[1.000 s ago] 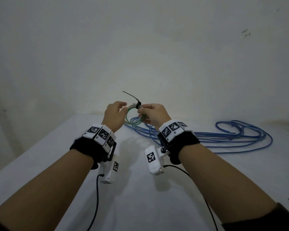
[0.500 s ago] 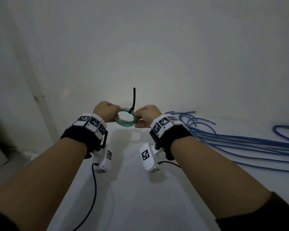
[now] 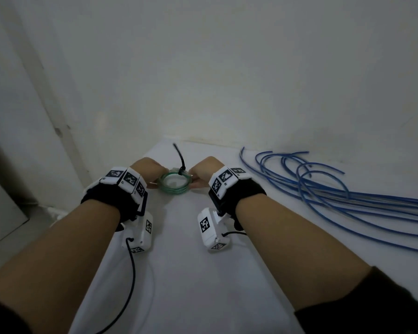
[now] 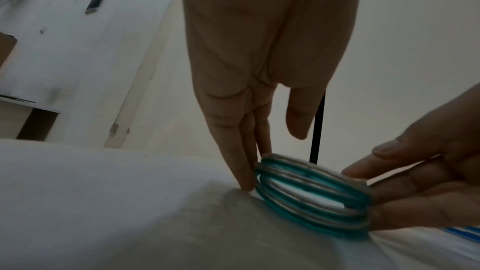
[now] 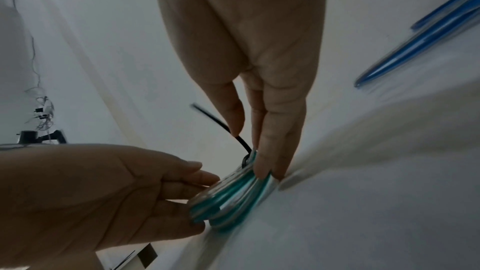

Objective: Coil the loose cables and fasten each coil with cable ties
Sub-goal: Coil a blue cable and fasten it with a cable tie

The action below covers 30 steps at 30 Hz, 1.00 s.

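Note:
A small green cable coil (image 3: 175,183) lies flat on the white table (image 3: 186,273), near its far left corner. A black cable tie (image 3: 179,157) is fastened round its far side, with the tail sticking up. My left hand (image 3: 148,169) touches the coil's left side with straight fingers (image 4: 242,171), thumb held apart. My right hand (image 3: 204,171) presses straight fingers (image 5: 272,155) against the coil's right side (image 5: 228,198), beside the tie (image 5: 221,124). In the left wrist view the coil (image 4: 311,192) sits between both hands.
Loose blue cables (image 3: 323,186) sprawl over the right part of the table, ends curving toward the back wall; one (image 5: 428,38) shows in the right wrist view. The table's left edge drops off beside my left forearm. A wall stands just behind the coil.
Both hands carried the tied green coil from mid-air over the blue cables to the left and down onto the table. The tie's tail now points upward.

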Tool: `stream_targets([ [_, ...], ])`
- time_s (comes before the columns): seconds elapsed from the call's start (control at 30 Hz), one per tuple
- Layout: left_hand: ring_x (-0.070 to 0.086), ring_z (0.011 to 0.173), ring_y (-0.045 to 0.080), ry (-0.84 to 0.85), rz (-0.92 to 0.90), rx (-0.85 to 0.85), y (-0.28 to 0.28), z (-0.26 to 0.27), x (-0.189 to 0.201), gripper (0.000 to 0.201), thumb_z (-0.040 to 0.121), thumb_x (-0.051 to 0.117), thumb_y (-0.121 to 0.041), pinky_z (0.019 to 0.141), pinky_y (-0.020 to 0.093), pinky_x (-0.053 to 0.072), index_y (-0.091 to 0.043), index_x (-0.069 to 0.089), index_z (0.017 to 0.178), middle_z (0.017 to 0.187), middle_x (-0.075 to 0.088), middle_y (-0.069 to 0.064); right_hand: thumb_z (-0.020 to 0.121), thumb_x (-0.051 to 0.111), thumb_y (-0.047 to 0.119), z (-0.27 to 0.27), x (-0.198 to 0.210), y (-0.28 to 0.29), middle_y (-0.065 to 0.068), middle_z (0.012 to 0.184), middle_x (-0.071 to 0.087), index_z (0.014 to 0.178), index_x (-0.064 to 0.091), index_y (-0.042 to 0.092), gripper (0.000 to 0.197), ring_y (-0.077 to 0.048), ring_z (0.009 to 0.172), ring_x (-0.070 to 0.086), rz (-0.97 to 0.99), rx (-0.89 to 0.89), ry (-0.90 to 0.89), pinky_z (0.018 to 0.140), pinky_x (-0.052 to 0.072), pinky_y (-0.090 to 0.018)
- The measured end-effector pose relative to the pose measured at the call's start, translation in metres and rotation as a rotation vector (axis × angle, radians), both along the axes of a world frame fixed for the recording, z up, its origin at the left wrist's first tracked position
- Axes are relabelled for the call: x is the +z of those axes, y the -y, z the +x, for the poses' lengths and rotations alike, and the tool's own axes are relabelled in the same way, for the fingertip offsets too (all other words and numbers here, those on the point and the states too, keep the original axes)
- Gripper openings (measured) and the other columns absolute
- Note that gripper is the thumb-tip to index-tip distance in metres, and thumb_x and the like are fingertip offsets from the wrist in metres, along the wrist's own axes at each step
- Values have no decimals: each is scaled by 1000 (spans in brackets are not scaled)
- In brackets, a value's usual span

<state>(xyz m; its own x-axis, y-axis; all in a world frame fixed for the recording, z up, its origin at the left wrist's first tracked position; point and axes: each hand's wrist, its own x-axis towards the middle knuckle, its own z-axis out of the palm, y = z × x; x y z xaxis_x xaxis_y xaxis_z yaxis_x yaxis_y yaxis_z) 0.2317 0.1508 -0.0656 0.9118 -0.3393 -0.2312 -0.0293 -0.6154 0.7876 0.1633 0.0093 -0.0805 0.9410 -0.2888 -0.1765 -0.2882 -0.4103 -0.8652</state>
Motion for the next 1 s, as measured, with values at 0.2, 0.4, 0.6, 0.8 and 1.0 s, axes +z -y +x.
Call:
stream_targets([
  [0.2, 50, 113, 28, 220, 212, -144, 14, -22, 16, 34, 93, 54, -24, 97, 37, 42, -6, 52, 121, 124, 51, 13, 92, 54, 6, -24, 19, 19, -20, 92, 59, 93, 57, -7, 14, -29, 86, 59, 110, -167, -56, 87, 54, -45],
  [0.4, 54, 106, 22, 454, 109, -218, 50, -64, 43, 35, 90, 55, -26, 82, 26, 36, -11, 54, 121, 123, 57, 9, 87, 58, 15, -103, 39, 89, -10, 92, 60, 106, 62, 5, 22, -21, 75, 59, -271, -224, -49, 66, 51, -29],
  [0.6, 55, 95, 21, 497, 19, -405, 109, -122, 60, 30, 89, 57, -27, 80, 29, 44, -13, 57, 115, 119, 59, 8, 83, 65, 19, -191, 40, 153, -17, 87, 62, 89, 65, -1, 21, -28, 81, 60, -698, -248, -306, 73, 51, -35],
  [0.8, 56, 107, 22, 511, 8, -569, 158, -185, 55, 27, 90, 57, -26, 85, 30, 45, -12, 58, 113, 118, 61, 7, 77, 74, 32, -260, 25, 179, -5, 113, 61, 109, 66, 11, 39, -25, 108, 58, -803, -15, -468, 85, 46, -30],
  [1.0, 56, 108, 22, 518, 49, -645, 185, -224, 39, 25, 89, 57, -24, 91, 31, 44, -12, 59, 111, 116, 62, 7, 75, 75, 21, -286, 3, 189, -7, 104, 66, 88, 69, 17, 15, -24, 99, 59, -934, 69, -378, 78, 49, -31],
])
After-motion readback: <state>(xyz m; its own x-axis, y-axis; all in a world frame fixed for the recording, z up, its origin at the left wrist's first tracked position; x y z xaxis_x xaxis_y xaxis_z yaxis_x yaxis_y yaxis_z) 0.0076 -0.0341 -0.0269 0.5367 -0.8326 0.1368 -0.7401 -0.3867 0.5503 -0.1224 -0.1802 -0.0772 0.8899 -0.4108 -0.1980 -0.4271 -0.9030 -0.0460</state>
